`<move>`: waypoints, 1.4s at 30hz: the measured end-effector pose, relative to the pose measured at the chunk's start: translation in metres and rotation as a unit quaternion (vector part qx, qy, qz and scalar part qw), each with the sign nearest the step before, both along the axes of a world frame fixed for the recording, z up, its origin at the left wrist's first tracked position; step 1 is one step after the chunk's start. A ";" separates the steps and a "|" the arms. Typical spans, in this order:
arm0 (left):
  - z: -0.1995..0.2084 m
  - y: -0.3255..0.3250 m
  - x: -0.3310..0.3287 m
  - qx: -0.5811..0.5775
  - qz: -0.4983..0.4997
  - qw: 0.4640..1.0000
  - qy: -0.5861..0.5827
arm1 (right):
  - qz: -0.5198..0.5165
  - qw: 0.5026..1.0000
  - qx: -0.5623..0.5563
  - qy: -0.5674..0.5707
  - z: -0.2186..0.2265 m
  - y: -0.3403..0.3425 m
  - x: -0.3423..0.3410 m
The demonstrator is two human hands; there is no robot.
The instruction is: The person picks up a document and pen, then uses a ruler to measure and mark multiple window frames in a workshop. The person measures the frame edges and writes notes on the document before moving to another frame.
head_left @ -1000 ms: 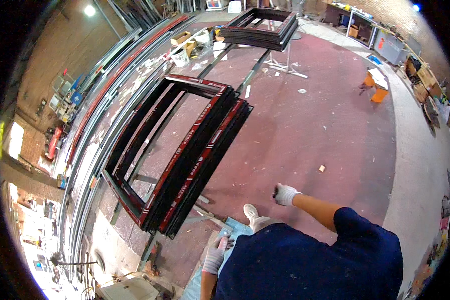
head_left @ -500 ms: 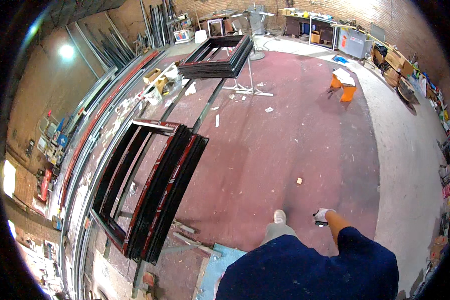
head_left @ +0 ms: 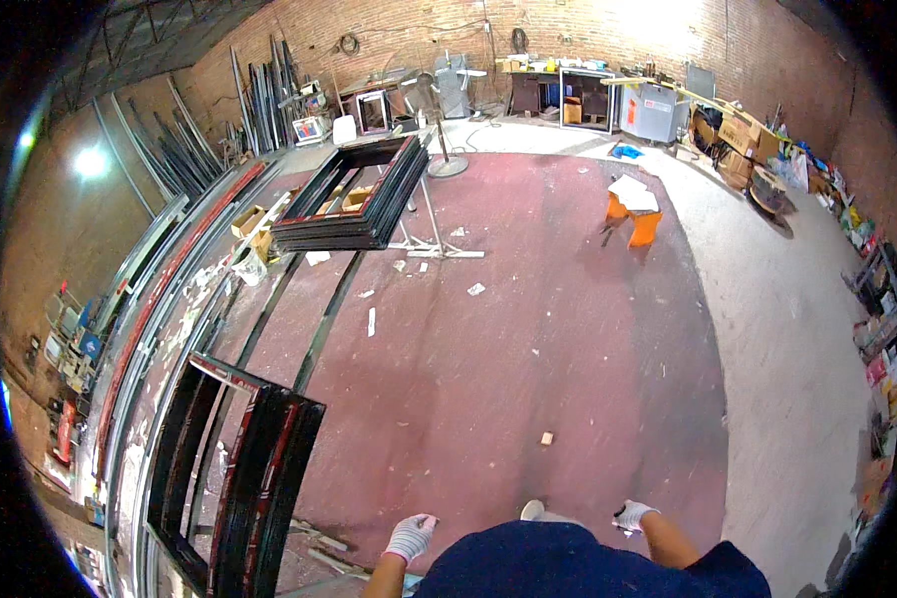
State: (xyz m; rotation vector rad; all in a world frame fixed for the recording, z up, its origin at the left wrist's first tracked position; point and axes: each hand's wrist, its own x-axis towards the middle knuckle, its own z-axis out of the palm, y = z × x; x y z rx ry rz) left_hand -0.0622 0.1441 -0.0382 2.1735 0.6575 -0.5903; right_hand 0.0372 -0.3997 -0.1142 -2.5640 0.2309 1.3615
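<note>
My left hand [head_left: 411, 536], in a white striped glove, is out at my left side near the lower edge. Its fingers are curled together, and nothing shows in them. My right hand [head_left: 636, 514], gloved as well, hangs at my right side over the red floor. It is closed on a small dark object with a pale edge, too small to name. To my left stands a stack of black and dark red rectangular frames [head_left: 254, 478], apart from my left hand.
Farther off, another frame stack [head_left: 349, 199] rests on a stand. An orange stool [head_left: 644, 231] with white sheets on it stands at the right. A small wooden block [head_left: 547, 439] lies on the floor ahead. Long metal profiles [head_left: 159, 309] run along the left.
My left hand has come into view at the lower edge. The view has tilted up, so frames, stool and block appear lower. My right hand still holds the small dark object.
</note>
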 end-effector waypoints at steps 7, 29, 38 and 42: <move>-0.025 0.022 0.105 0.089 -0.110 0.989 0.050 | -0.237 0.970 0.048 0.021 0.016 -0.030 0.099; 0.024 0.099 0.731 0.114 -0.302 0.946 -0.018 | -0.411 0.893 0.183 0.026 -0.034 0.080 0.395; 0.026 0.116 0.621 0.070 -0.023 0.997 0.032 | -0.239 0.949 0.119 0.166 -0.035 0.045 0.699; 0.092 0.144 0.511 0.171 0.160 0.972 -0.001 | -0.209 0.948 0.043 0.237 -0.031 0.056 0.826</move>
